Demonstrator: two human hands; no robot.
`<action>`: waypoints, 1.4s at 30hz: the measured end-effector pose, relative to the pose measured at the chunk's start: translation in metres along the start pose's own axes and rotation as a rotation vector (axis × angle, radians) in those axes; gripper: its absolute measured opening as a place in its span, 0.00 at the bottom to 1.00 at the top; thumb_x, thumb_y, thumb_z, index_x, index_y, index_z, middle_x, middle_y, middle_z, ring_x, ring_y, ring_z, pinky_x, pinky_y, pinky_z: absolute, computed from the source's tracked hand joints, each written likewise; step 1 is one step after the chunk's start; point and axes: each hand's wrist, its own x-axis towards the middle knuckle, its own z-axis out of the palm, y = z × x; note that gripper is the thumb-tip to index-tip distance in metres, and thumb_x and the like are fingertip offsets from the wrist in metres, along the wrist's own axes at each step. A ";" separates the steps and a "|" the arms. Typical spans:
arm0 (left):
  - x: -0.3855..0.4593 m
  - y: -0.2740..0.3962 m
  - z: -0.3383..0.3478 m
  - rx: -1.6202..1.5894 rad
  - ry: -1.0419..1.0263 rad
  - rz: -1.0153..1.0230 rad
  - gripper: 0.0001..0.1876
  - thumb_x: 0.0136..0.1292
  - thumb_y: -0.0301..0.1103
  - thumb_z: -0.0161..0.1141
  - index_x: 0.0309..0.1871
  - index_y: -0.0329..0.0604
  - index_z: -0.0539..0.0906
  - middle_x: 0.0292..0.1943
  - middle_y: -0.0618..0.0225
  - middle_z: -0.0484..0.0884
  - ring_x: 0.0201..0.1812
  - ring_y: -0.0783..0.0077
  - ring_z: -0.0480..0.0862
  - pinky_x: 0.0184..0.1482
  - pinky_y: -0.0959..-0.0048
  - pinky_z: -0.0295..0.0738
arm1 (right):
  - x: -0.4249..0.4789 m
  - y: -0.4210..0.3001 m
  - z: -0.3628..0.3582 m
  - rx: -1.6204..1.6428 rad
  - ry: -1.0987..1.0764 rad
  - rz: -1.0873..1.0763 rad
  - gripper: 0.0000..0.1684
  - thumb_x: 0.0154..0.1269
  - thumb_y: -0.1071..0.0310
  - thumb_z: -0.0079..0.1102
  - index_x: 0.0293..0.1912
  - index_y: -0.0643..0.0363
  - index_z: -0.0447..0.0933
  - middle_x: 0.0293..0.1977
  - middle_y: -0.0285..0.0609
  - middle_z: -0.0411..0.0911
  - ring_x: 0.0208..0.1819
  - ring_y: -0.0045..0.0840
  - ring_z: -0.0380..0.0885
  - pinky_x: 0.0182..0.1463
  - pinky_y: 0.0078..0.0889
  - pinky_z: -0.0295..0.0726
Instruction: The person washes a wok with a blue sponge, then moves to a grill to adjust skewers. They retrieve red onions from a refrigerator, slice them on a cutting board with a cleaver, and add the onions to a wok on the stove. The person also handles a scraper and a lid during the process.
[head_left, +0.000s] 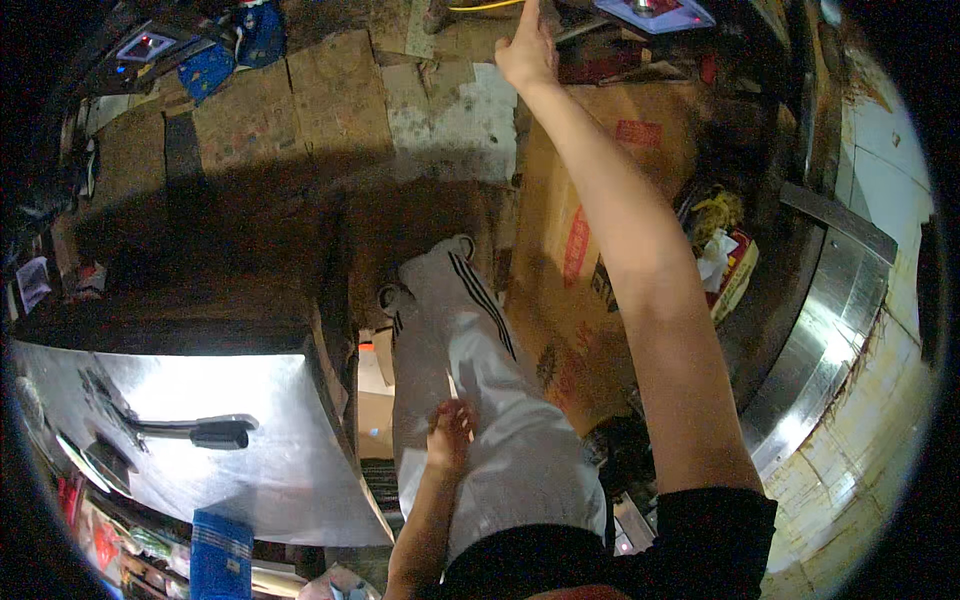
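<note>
Low before me, over the light grey trousers (487, 360) with black side stripes, my left hand (450, 436) is closed around a slim pale stick-like object (452, 386). Its kind is too blurred to tell. My right arm stretches far forward above a flattened cardboard box (555, 262) with red print. At the top edge, my right hand (529, 56) has its index finger extended and the thumb out to the side. That fingertip is near a yellow cable (487, 6). The remaining fingers are turned away, so whether they grip anything is hidden.
Cardboard sheets (330, 97) cover the floor ahead. On the left is a bright metal surface (300, 465) with a black-gripped handle (217, 433). A blue box (221, 555) stands below it. A steel panel (832, 322) runs along the tiled wall (885, 420).
</note>
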 end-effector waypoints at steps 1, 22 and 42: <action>0.001 -0.004 -0.022 -0.015 -0.110 -0.037 0.12 0.66 0.40 0.54 0.43 0.41 0.76 0.38 0.67 0.78 0.39 0.71 0.79 0.41 0.74 0.74 | -0.001 -0.004 0.007 0.012 -0.138 0.114 0.34 0.53 0.61 0.64 0.57 0.62 0.63 0.36 0.56 0.76 0.42 0.45 0.77 0.43 0.42 0.77; 0.013 -0.028 -0.066 0.031 0.086 0.036 0.14 0.63 0.39 0.57 0.47 0.40 0.74 0.43 0.63 0.79 0.42 0.65 0.79 0.43 0.70 0.75 | 0.015 0.007 0.009 0.351 -0.239 0.269 0.51 0.55 0.71 0.56 0.72 0.39 0.38 0.32 0.41 0.77 0.35 0.33 0.77 0.45 0.39 0.74; -0.100 0.083 0.278 1.054 -0.731 0.253 0.20 0.68 0.42 0.52 0.56 0.40 0.72 0.52 0.65 0.76 0.53 0.66 0.74 0.57 0.67 0.67 | -0.334 0.045 -0.369 0.791 -0.487 0.573 0.21 0.71 0.65 0.45 0.21 0.61 0.66 0.16 0.37 0.65 0.18 0.21 0.63 0.25 0.29 0.65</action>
